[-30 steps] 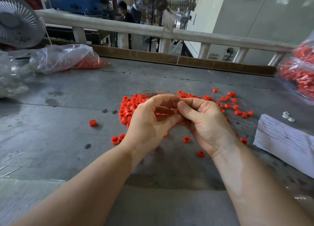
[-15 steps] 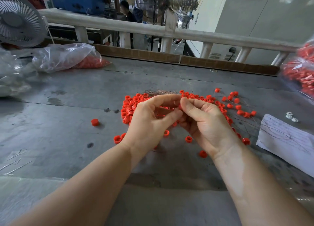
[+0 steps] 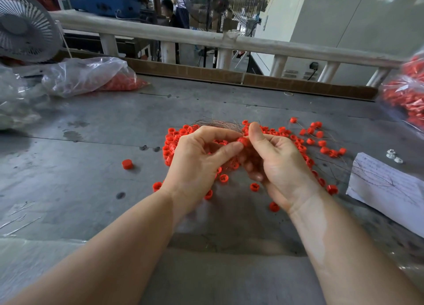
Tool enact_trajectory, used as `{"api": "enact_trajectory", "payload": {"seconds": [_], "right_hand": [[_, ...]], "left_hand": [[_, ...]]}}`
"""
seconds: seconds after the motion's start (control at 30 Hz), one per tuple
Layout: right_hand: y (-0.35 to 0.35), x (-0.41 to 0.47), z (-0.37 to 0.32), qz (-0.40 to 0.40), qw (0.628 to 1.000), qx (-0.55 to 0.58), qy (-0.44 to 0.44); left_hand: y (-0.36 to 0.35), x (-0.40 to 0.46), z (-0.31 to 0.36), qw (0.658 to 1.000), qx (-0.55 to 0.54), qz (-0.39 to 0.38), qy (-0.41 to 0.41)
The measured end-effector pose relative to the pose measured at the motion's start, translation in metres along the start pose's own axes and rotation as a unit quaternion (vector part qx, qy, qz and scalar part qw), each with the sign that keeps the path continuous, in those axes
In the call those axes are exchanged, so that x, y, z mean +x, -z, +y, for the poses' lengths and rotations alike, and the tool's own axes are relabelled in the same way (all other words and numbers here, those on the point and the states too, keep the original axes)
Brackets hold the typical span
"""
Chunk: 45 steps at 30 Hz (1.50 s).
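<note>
2 hands over cap pile [image 3: 174, 142]: left hand [image 3: 195, 164] and right hand [image 3: 280, 164] pinch 1 red cap [image 3: 242, 141].

Your left hand [image 3: 195, 164] and right hand [image 3: 280, 164] cover most of the red cap [image 3: 242, 141] pinched between them, and much of the cap pile [image 3: 174, 142] behind. The fine wires [image 3: 218, 123] are too thin to trace singly. The parts bag [image 3: 406, 98] is blurred and cut by the right edge. Writing on the paper [image 3: 385, 190] is too small to read.
</note>
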State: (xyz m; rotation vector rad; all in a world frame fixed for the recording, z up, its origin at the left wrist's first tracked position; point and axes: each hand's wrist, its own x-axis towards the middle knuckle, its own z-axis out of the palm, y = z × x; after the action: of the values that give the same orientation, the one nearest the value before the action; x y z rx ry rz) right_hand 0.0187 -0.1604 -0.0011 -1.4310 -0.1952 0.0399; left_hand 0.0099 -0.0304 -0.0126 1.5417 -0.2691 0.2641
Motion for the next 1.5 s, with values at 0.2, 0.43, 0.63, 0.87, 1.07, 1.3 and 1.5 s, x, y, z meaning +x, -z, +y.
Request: {"api": "enact_trajectory", "payload": {"seconds": [0.2, 0.43, 0.63, 0.87, 1.07, 1.3, 1.5], "right_hand": [[-0.0001, -0.0018, -0.0028, -0.027, 1.000, 0.004, -0.005], [0.0011, -0.0015, -0.0023, -0.028, 0.999, 0.031, -0.004], [0.0039, -0.0002, 0.0001, 0.033, 0.998, -0.006, 0.061], [0.0033, -0.0005, -0.0018, -0.005, 0.995, 0.008, 0.096], [0.0019, -0.0026, -0.0034, 0.036, 0.976, -0.113, 0.185], [0.0035, -0.0020, -0.0024, 0.046, 0.973, -0.105, 0.201], [0.0040, -0.0017, -0.0021, 0.042, 0.971, -0.101, 0.211]], "left_hand": [[0.0014, 0.0016, 0.0025, 0.995, 0.082, 0.020, -0.053], [0.0012, 0.0013, 0.0032, 0.995, 0.070, 0.037, -0.058], [0.0016, 0.0008, 0.0010, 0.999, -0.049, -0.006, 0.009], [0.0036, 0.0039, -0.0028, 0.973, -0.216, -0.018, 0.079], [0.0038, 0.0050, -0.0007, 0.963, -0.241, -0.025, 0.113], [0.0051, 0.0061, -0.0022, 0.949, -0.283, -0.042, 0.129], [0.0056, 0.0062, -0.0031, 0.943, -0.300, -0.051, 0.131]]}}
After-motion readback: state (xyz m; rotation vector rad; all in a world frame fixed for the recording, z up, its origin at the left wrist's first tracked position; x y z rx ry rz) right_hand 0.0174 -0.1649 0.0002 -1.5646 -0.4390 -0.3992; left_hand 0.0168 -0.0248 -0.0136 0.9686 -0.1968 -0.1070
